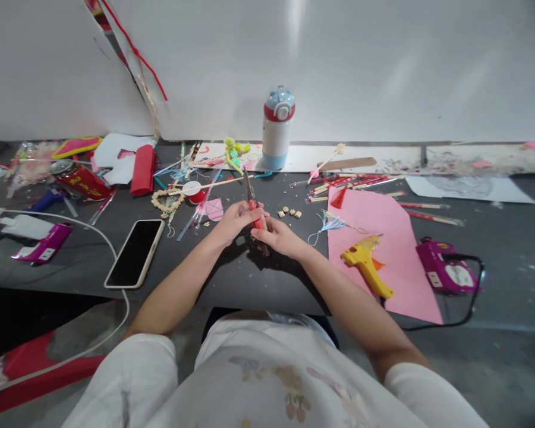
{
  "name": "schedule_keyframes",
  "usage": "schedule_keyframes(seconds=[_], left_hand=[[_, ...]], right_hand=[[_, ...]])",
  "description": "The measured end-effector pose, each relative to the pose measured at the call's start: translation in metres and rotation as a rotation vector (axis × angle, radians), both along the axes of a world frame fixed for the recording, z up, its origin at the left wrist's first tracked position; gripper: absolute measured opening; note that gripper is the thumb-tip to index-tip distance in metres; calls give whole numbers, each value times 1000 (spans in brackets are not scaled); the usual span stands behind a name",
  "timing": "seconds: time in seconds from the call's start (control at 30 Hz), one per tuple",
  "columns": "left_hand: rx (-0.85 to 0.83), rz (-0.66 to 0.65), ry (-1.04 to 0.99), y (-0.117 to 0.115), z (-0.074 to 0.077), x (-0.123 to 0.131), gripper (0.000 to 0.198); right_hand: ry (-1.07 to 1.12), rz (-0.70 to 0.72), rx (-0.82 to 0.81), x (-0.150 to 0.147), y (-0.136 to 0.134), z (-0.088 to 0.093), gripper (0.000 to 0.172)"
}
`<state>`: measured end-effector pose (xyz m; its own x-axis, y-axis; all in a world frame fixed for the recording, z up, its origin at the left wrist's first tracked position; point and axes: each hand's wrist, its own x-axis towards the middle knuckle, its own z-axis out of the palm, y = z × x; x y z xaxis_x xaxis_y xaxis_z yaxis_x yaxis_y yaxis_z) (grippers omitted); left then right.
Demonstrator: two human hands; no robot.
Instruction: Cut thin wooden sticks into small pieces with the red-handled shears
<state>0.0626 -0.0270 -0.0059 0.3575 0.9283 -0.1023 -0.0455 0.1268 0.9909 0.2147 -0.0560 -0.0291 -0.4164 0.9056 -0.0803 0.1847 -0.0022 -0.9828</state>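
Note:
In front of me, over the dark table (232,274), a pair of red-handled pliers (251,195) points away from my body with its slim metal jaws up. My left hand (237,222) is closed around the handles from the left side. From the right, my right hand (282,235) also grips the handles, its thumb lying along them. The hands nearly touch, and parts of the handles are hidden by the fingers. Several small pale wooden pieces (289,212) lie just beyond my right hand. Thin sticks and a pink paper piece (214,209) are beyond my left hand.
A bottle (276,134) stands at the back near the white partition. To the right, a yellow glue gun (369,267) lies on pink sheet (401,238), near a purple power strip (446,266). A phone (134,254), white cable and red can (81,179) are left.

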Motion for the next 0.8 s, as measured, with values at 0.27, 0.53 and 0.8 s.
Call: schedule_keyframes(seconds=[0.27,0.53,0.8], left_hand=[[535,256,486,1,6,-12,44],[1109,570,1023,14,13,-40,28],[1147,562,1022,21,7,-55,28]], right_hand=[[-75,-86,28,4,2,-1,38],[-320,-36,158,6,-2,11,45],[-309,43,248,4,-8,17,42]])
